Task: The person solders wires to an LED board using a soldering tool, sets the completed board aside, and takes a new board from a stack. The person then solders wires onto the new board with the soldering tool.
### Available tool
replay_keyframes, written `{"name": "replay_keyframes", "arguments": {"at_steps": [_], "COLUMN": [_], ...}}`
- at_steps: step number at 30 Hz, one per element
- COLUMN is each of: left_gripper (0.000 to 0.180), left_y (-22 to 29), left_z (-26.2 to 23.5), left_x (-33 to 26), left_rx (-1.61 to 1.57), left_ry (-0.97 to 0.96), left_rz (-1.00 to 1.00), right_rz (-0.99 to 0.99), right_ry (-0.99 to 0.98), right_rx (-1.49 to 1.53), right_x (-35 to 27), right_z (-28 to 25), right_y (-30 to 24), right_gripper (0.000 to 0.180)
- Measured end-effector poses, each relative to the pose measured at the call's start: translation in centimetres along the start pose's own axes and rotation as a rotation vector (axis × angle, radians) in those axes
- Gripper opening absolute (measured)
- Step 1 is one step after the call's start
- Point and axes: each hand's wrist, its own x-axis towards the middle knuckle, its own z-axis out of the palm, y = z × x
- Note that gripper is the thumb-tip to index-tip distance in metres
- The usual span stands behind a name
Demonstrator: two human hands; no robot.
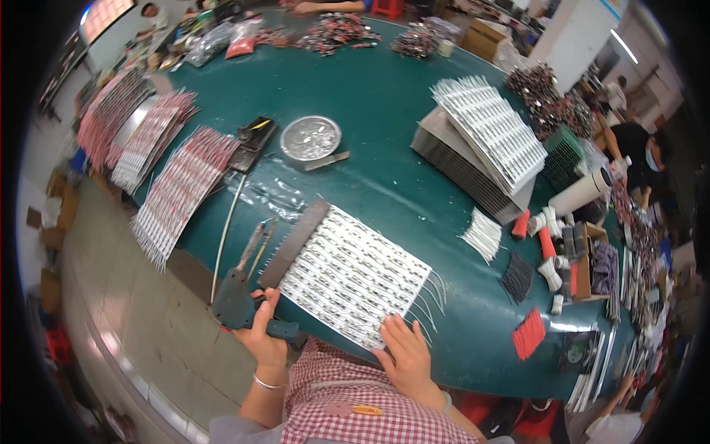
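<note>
A dark green soldering gun (238, 297) with a metal tip pointing away from me is gripped by my left hand (260, 334), thumb near its trigger. Right of it lies a white panel (353, 275) with rows of small components, tilted on the table. A brown strip-like bar (294, 243) runs along the panel's left end. My right hand (404, 351) rests flat on its near right corner, fingers stretched out. Several thin white wires (435, 296) stick out from the panel's right edge, beside those fingers.
Wired panels (185, 185) lie at left, near a black holder (253, 140) and a metal bowl (310, 138). More white panels (492, 129) are stacked at far right on a grey box-like block. White (483, 235), black (517, 277) and red wire bundles (529, 334) lie on the green table (384, 81).
</note>
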Motion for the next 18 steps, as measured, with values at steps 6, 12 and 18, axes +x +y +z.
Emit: {"name": "replay_keyframes", "arguments": {"at_steps": [6, 12, 18], "left_gripper": [0.024, 0.023, 0.022], "left_y": [-0.7, -0.8, -0.5], "left_z": [0.3, -0.4, 0.6], "left_x": [-0.2, -0.2, -1.2], "left_rx": [0.045, 0.247, 0.318], "left_ry": [-0.06, 0.08, -0.001], "left_rz": [0.058, 0.15, 0.263], "right_rz": [-0.097, -0.055, 0.199], "right_ry": [-0.006, 0.119, 0.541], "right_rx": [-0.006, 0.182, -0.263], "right_x": [-0.2, 0.8, 1.2], "right_z": [-1.1, -4.4, -12.0], "right_y": [0.8, 3.4, 12.4], "right_gripper": [0.043, 0.035, 0.034]}}
